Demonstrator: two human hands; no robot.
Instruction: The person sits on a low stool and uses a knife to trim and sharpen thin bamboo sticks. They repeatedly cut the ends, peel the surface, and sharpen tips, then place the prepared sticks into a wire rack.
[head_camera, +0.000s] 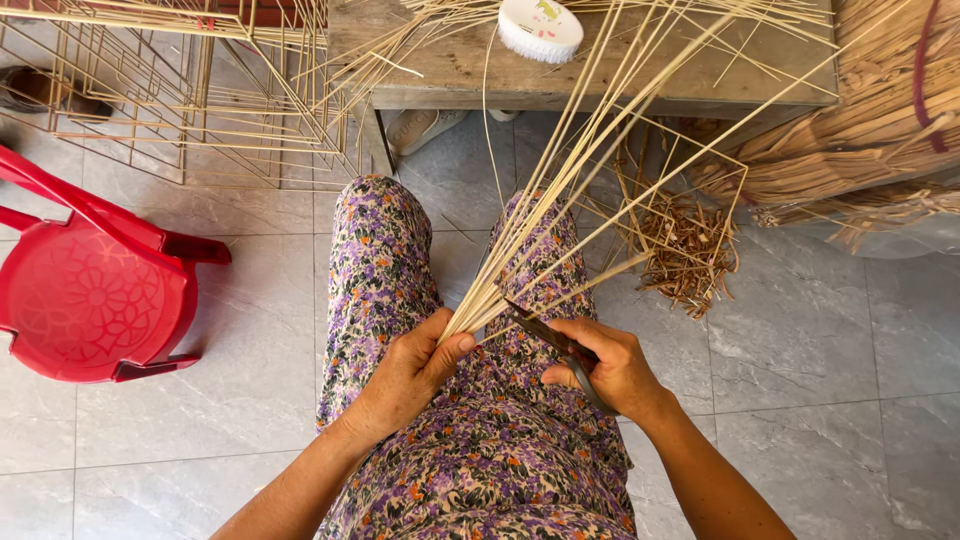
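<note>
My left hand (415, 370) grips the lower ends of a bundle of thin pale reed sticks (560, 190) that fan upward and to the right over my lap. My right hand (605, 365) holds dark scissors (545, 335), their blades pointing at the base of the bundle just beside my left thumb. Both hands rest above my knees, which are covered by a purple flowered dress (480, 470).
A red plastic chair (95, 290) stands at the left. Ahead is a low wooden table (460, 70) with a round white container (540, 28). Stick frames (190, 100) lie at the back left, reed offcuts (685, 250) on the tiled floor, straw bundles (870, 120) at the right.
</note>
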